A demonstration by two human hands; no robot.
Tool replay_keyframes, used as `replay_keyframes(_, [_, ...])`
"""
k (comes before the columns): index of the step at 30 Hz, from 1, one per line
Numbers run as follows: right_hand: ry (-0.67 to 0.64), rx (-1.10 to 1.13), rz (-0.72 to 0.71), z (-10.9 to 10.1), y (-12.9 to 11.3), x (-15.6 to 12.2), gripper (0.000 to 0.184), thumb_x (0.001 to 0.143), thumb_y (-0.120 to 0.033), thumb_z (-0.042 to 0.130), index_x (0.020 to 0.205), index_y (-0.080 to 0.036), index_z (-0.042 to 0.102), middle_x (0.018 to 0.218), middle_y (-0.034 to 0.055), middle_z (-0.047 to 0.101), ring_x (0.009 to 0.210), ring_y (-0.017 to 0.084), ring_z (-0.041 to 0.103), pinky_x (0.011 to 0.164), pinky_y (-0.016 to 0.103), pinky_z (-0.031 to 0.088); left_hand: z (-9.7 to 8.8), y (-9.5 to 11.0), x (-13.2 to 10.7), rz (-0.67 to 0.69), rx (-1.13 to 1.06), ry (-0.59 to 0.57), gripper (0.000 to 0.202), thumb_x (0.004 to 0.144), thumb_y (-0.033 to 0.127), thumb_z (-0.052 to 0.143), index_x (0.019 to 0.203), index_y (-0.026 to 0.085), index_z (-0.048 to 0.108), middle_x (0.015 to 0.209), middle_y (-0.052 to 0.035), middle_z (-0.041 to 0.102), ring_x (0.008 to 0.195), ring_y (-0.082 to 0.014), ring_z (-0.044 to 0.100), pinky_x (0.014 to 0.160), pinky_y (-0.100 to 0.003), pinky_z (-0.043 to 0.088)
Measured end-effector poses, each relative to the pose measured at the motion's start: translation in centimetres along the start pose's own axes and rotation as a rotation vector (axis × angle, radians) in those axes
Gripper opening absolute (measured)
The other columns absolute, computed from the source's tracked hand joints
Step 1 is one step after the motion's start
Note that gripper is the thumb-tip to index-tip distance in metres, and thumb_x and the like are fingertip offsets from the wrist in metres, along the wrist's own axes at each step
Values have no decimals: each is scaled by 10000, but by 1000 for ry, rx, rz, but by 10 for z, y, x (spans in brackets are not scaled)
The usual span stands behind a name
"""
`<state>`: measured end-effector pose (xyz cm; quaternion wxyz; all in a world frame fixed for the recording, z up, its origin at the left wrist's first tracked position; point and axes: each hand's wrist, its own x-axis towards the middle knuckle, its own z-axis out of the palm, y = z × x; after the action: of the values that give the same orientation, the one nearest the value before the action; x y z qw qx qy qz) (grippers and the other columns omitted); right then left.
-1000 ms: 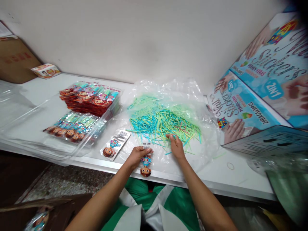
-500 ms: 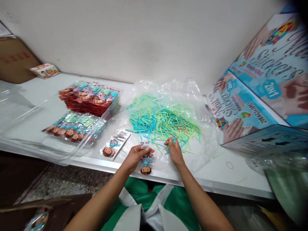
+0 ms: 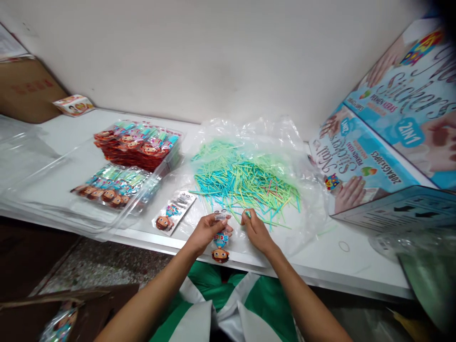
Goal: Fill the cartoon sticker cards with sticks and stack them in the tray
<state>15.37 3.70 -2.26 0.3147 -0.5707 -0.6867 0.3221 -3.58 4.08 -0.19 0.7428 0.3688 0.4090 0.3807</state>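
My left hand (image 3: 206, 230) pinches the top of a small clear sachet (image 3: 220, 242) printed with a cartoon head, held just above the white table's front edge. My right hand (image 3: 253, 229) is closed on a thin green stick (image 3: 247, 214), its tip close to the sachet's mouth. Behind both hands a heap of blue and green sticks (image 3: 245, 183) lies on a spread clear plastic sheet (image 3: 249, 137). Another cartoon sachet (image 3: 174, 211) lies flat on the table to the left of my left hand.
A clear tray (image 3: 53, 209) at left holds a red stack of packets (image 3: 137, 147) and a row of filled sachets (image 3: 112, 187). Blue "Nail Stickers" cartons (image 3: 384, 142) stand at right. A brown box (image 3: 24, 90) is far left. A rubber band (image 3: 343, 246) lies near the front edge.
My right hand left the stick heap with a stick pinched and came back toward the sachet. My left hand lifted the sachet slightly; the two hands are now close together.
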Motion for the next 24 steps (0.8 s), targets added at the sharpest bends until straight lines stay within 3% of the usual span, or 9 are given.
replay_keyframes(7, [-192, -163, -103, -29, -32, 4, 221, 928, -364, 270, 944, -220, 437, 792, 31, 556, 715, 190, 557, 651, 280, 393, 1, -3, 2, 13, 61, 35, 314, 670, 369, 705, 823, 95, 720, 846, -121, 708, 786, -216, 648, 796, -328, 470])
replay_keyframes(12, [-310, -126, -183, -39, -52, 6, 279, 932, -341, 290, 1169, -234, 390, 993, 54, 590, 889, 190, 572, 746, 279, 398, 3, 1, 0, 38, 110, 21, 299, 660, 368, 710, 779, 95, 733, 754, -111, 706, 713, -205, 638, 733, -310, 474])
replay_keyframes(17, [-343, -294, -180, -38, -56, 10, 194, 930, -343, 292, 893, -210, 428, 724, 13, 549, 654, 170, 527, 603, 261, 360, 9, 4, -4, -21, 116, -61, 339, 659, 387, 707, 799, 78, 715, 780, -118, 699, 660, -181, 635, 669, -287, 477])
replay_keyframes(21, [-364, -363, -209, -38, -57, 8, 146, 930, -297, 301, 879, -200, 398, 741, 24, 540, 674, 164, 519, 599, 250, 345, 11, 5, -6, 10, 122, -78, 395, 689, 414, 672, 925, 97, 684, 816, -109, 697, 619, -167, 632, 642, -297, 483])
replay_keyframes(24, [-396, -395, -214, -40, -59, 6, 151, 933, -295, 301, 902, -192, 407, 765, 38, 554, 696, 169, 529, 599, 248, 345, 11, 7, -6, 62, 181, -42, 342, 696, 413, 661, 797, 90, 707, 792, -107, 699, 657, -177, 631, 673, -300, 479])
